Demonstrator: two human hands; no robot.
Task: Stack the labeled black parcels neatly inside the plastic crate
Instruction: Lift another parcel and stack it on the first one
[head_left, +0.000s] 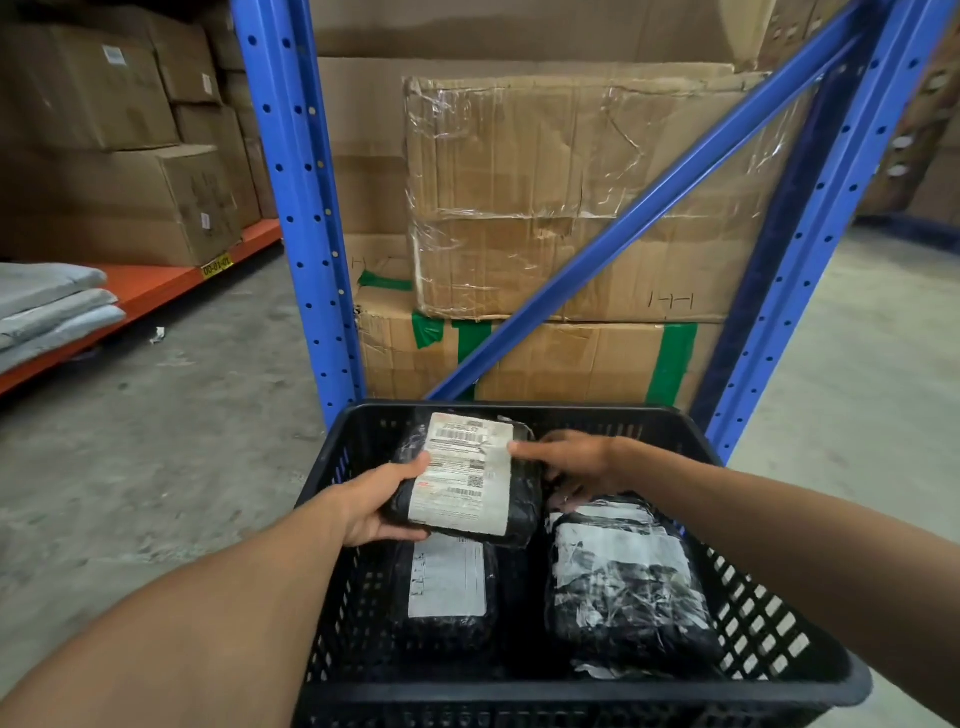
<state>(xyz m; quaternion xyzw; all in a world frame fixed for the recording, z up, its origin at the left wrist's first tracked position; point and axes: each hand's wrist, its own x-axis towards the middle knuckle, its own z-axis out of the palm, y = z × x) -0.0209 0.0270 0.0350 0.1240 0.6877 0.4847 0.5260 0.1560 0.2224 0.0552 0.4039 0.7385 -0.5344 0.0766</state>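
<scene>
Head view: the left hand (375, 501) grips a black parcel (465, 480) by its near-left corner, thumb on the white label and fingers (402, 534) curled underneath, holding it above the crate (587, 696). The right hand (569, 462) has loosely spread fingers; one fingertip touches the label's right edge (it grasps nothing). Below, two more parcels lie flat in the crate: one (447, 587) on the left, another (623, 577) on the right. Blue racking (298, 208) holds cardboard boxes (571, 197) behind.
</scene>
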